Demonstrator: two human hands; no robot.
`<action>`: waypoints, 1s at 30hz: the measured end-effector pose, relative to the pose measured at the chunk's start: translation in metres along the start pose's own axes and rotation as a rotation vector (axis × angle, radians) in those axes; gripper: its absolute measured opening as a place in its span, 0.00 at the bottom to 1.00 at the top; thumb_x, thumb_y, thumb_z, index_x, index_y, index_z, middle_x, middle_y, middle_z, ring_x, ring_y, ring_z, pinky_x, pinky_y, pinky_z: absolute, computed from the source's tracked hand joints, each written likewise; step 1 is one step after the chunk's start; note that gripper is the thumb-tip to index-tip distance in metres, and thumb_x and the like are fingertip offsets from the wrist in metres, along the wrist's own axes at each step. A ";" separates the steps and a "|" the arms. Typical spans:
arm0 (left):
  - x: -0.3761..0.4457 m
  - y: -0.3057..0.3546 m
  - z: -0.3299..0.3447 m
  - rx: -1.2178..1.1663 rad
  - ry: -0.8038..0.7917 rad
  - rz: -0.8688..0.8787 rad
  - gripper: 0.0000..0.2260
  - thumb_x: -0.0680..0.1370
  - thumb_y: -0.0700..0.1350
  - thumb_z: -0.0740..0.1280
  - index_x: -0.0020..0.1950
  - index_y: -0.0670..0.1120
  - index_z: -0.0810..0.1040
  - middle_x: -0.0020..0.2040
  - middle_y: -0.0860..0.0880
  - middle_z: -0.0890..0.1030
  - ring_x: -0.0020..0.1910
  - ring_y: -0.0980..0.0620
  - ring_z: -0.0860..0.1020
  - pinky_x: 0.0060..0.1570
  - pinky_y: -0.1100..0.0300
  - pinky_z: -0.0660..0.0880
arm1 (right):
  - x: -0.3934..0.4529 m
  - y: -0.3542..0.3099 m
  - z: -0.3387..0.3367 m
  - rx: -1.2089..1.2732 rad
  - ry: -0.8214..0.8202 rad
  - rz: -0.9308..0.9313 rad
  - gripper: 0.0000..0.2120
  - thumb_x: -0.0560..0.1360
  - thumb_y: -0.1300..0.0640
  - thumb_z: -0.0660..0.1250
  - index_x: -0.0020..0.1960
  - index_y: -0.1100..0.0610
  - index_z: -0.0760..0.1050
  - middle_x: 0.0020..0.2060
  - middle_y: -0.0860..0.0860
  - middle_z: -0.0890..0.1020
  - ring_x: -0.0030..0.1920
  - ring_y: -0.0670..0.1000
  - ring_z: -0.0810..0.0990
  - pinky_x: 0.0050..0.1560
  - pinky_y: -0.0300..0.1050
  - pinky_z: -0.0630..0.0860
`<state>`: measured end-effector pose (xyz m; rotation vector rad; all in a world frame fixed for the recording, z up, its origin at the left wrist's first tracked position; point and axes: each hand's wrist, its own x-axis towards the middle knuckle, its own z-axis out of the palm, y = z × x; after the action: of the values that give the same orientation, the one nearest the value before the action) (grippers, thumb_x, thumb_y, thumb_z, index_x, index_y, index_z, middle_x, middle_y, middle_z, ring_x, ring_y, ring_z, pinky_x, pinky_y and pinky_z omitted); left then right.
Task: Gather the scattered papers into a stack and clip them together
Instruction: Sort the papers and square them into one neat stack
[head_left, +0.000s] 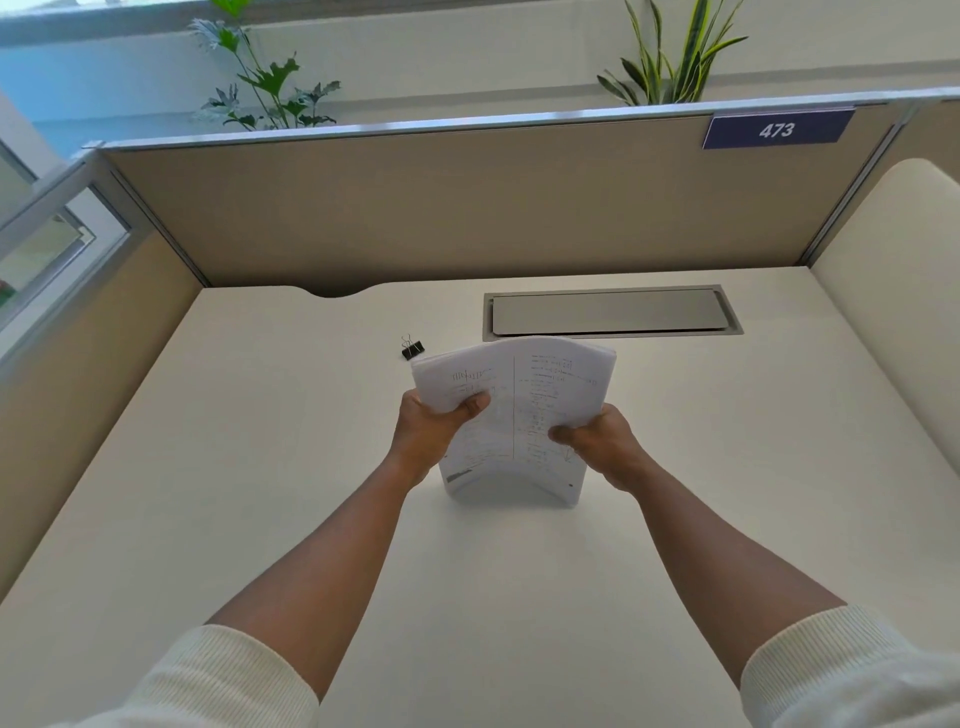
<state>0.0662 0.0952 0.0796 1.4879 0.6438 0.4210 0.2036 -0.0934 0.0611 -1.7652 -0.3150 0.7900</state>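
Observation:
A stack of white papers (524, 395) with handwriting stands upright on its lower edge on the cream desk (260, 467), bowed towards me. My left hand (431, 431) grips the stack's left side, thumb on the front sheet. My right hand (602, 441) grips its right side the same way. A black binder clip (412, 349) with silver handles lies on the desk just behind the stack's upper left corner, apart from both hands.
A grey cable-tray lid (610, 312) is set into the desk behind the papers. Tan partition walls (441, 208) close the desk at the back and left; a cream panel (893, 291) stands at the right. Plants rise beyond the partition.

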 end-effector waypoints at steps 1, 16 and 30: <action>0.000 -0.001 0.000 0.003 -0.010 -0.006 0.10 0.69 0.47 0.80 0.47 0.60 0.86 0.49 0.53 0.87 0.47 0.56 0.85 0.47 0.54 0.83 | 0.000 0.001 -0.001 -0.005 -0.003 0.004 0.11 0.71 0.69 0.71 0.52 0.59 0.80 0.53 0.59 0.82 0.54 0.61 0.80 0.54 0.57 0.78; 0.015 -0.008 -0.014 0.025 -0.061 -0.127 0.12 0.70 0.47 0.79 0.52 0.49 0.85 0.49 0.50 0.87 0.47 0.48 0.86 0.42 0.52 0.84 | 0.009 0.001 0.001 0.112 -0.156 0.016 0.14 0.70 0.59 0.76 0.56 0.56 0.82 0.50 0.51 0.86 0.50 0.54 0.85 0.48 0.49 0.83; 0.040 -0.017 -0.036 -0.134 -0.037 -0.297 0.15 0.82 0.54 0.63 0.60 0.46 0.82 0.55 0.47 0.86 0.54 0.47 0.85 0.45 0.57 0.80 | 0.031 0.018 0.012 0.240 -0.299 0.223 0.20 0.68 0.67 0.76 0.59 0.60 0.79 0.52 0.55 0.86 0.52 0.56 0.85 0.50 0.51 0.82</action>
<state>0.0715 0.1473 0.0585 1.2464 0.7784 0.2019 0.2158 -0.0728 0.0315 -1.4718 -0.2116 1.2061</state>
